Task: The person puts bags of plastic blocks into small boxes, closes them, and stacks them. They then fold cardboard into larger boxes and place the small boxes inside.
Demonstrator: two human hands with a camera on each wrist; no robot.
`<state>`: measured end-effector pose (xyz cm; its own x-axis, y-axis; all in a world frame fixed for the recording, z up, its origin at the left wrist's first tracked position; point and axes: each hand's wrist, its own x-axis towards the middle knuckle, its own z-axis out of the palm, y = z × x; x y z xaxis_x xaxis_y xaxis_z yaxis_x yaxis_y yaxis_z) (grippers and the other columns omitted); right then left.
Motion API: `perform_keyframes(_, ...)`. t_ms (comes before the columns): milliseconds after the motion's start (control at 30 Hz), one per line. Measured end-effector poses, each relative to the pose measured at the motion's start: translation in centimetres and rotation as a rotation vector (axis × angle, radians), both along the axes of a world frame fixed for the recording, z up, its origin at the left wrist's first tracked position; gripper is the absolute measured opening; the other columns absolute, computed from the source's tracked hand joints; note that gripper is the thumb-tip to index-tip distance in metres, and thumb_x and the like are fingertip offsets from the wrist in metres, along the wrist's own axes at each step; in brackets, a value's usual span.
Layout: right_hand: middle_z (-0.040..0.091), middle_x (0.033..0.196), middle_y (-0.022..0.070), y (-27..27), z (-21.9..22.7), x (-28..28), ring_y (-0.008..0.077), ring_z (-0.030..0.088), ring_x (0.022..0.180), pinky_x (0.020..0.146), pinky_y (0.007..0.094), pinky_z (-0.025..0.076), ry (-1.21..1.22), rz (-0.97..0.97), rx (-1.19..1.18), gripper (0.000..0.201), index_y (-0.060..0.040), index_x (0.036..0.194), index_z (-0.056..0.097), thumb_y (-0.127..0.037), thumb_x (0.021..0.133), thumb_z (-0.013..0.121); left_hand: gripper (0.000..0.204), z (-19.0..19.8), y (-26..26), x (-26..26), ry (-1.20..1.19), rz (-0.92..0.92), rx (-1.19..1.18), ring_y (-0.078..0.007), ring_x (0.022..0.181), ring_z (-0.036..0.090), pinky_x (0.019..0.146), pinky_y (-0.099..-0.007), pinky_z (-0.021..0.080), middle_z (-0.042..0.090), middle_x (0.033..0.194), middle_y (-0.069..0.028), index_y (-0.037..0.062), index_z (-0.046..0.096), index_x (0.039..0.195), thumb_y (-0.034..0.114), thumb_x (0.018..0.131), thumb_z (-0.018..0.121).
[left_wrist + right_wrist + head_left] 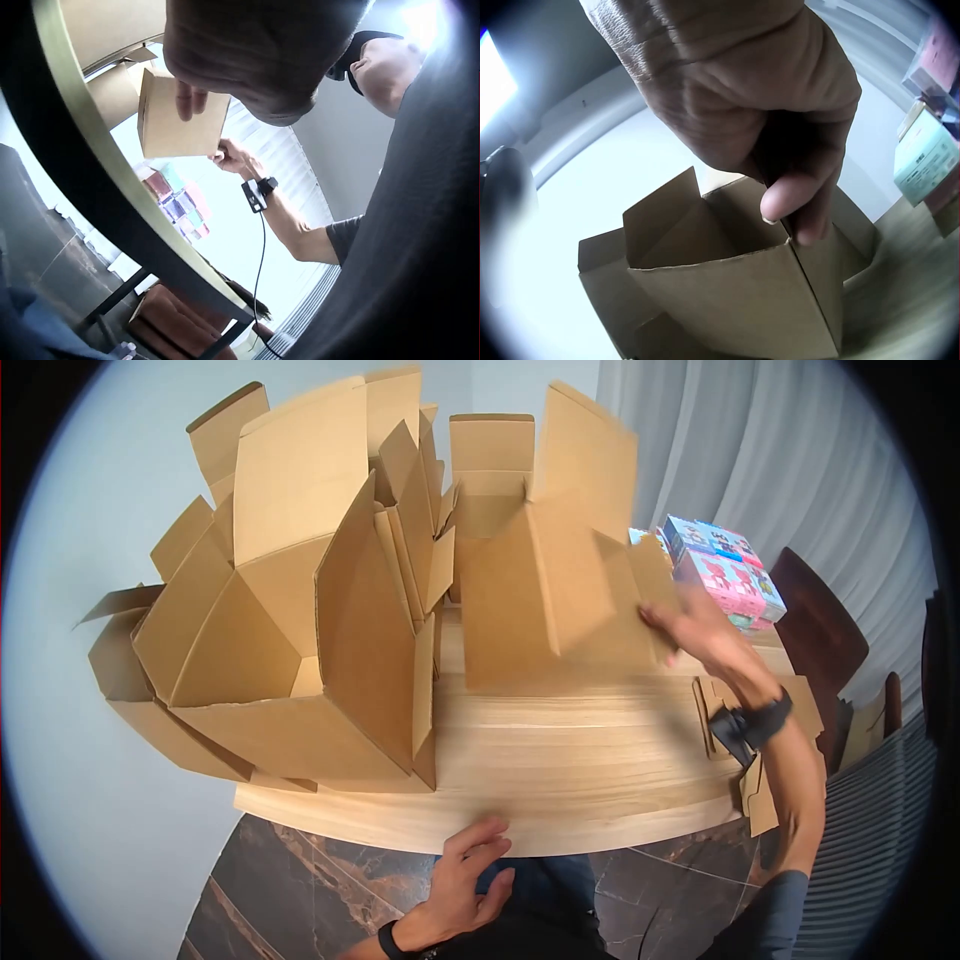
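An open-topped brown cardboard box (510, 610) with raised flaps is at the middle of the table, blurred in the head view. My right hand (705, 630) pinches it by the right side. In the right wrist view, the thumb (791, 196) and fingers grip the cardboard wall at an upper corner of the box (727, 300). My left hand (468, 880) is off the table's front edge, holding nothing, its fingers loosely bent. From the left wrist view the box (184, 124) appears beyond that hand, with the right hand (234, 156) at its lower corner.
Several open cardboard boxes (260, 720) crowd the table's left side, flaps sticking up. Colourful small packages (740, 575) are stacked at the back right. Flattened cardboard pieces (800, 705) lie at the right edge of the wooden table (560, 760). A brown chair (820, 615) stands beyond.
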<state>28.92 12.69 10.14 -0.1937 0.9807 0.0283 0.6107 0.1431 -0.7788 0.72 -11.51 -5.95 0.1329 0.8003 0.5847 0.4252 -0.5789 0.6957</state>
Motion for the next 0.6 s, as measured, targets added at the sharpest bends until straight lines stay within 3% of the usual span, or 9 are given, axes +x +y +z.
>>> perform_keyframes(100, 0.067, 0.072, 0.0136, 2.5, 0.5, -3.7, 0.018, 0.063, 0.05, 0.054, 0.0344, 0.053, -0.126, 0.079, 0.041, 0.031, 0.0108, 0.105, 0.066, -0.014, 0.094, 0.053, 0.041, -1.6, 1.5, 0.4, 0.066, 0.021, 0.007, -0.0364, 0.111, 0.067, 0.084, -0.0401, 0.06, 0.054, 0.139, -0.023, 0.0017, 0.06, 0.126, 0.002, 0.088, 0.074)
perform_keyframes(200, 0.064, 0.073, 0.0121, 5.6, -0.1, -6.3, 0.0169, 0.066, 0.055, 0.052, 0.033, 0.051, -0.155, 0.193, 0.006, 0.029, 0.0117, 0.099, 0.062, -0.013, 0.095, 0.047, 0.037, -3.3, 2.4, 0.3, 0.1, 0.046, -0.079, -0.0361, 0.109, 0.067, 0.084, -0.0391, 0.06, 0.056, 0.138, -0.0223, 0.0013, 0.061, 0.124, 0.001, 0.088, 0.073)
perform_keyframes(267, 0.07, 0.081, 0.0248, 7.6, -1.3, -7.4, 0.0235, 0.074, 0.059, 0.058, 0.037, 0.056, -0.017, 0.178, -0.039, 0.034, 0.0196, 0.1, 0.061, -0.012, 0.09, 0.051, 0.037, -4.6, 2.6, 0.2, 0.176, 0.046, -0.039, -0.0356, 0.109, 0.067, 0.083, -0.0385, 0.06, 0.058, 0.137, -0.0217, 0.0008, 0.062, 0.123, 0.002, 0.088, 0.073)
perform_keyframes(433, 0.07, 0.098, 0.0286, 9.7, -2.2, -8.7, 0.0249, 0.074, 0.059, 0.059, 0.0341, 0.058, 0.174, 0.154, -0.055, 0.046, 0.0255, 0.103, 0.056, -0.019, 0.096, 0.053, 0.034, -4.2, 2.6, 1.0, 0.254, 0.08, -0.013, -0.035, 0.106, 0.068, 0.088, -0.04, 0.057, 0.062, 0.134, -0.0205, 0.0001, 0.065, 0.118, 0.002, 0.086, 0.073)
perform_keyframes(500, 0.07, 0.111, 0.0225, 8.4, -1.1, -9.2, 0.0201, 0.075, 0.07, 0.068, 0.0314, 0.06, 0.07, 0.061, -0.131, 0.052, 0.0156, 0.121, 0.06, -0.033, 0.106, 0.049, 0.041, -4.9, 2.8, 1.1, 0.346, 0.092, 0.06, -0.0365, 0.11, 0.065, 0.09, -0.0418, 0.057, 0.061, 0.135, -0.0207, -0.001, 0.063, 0.125, 0.006, 0.086, 0.073)
perform_keyframes(533, 0.069, 0.116, 0.0202, 8.2, -1.9, -8.9, 0.0196, 0.075, 0.069, 0.071, 0.0332, 0.059, 0.087, 0.038, -0.119, 0.064, 0.01, 0.128, 0.061, -0.049, 0.107, 0.048, 0.041, -5.1, 2.7, 1.1, 0.338, 0.062, 0.053, -0.0365, 0.11, 0.065, 0.09, -0.0418, 0.057, 0.061, 0.135, -0.0207, -0.001, 0.063, 0.125, 0.006, 0.086, 0.073)
perform_keyframes(600, 0.072, 0.111, 0.0199, 5.6, -2.8, -8.4, 0.0222, 0.074, 0.068, 0.071, 0.0379, 0.058, 0.142, -0.032, -0.066, 0.063, 0.0041, 0.132, 0.062, -0.052, 0.107, 0.048, 0.039, -5.0, 2.7, 0.8, 0.412, 0.08, 0.057, -0.0385, 0.113, 0.064, 0.093, -0.0447, 0.055, 0.06, 0.135, -0.0224, -0.0012, 0.063, 0.125, 0.006, 0.087, 0.072)
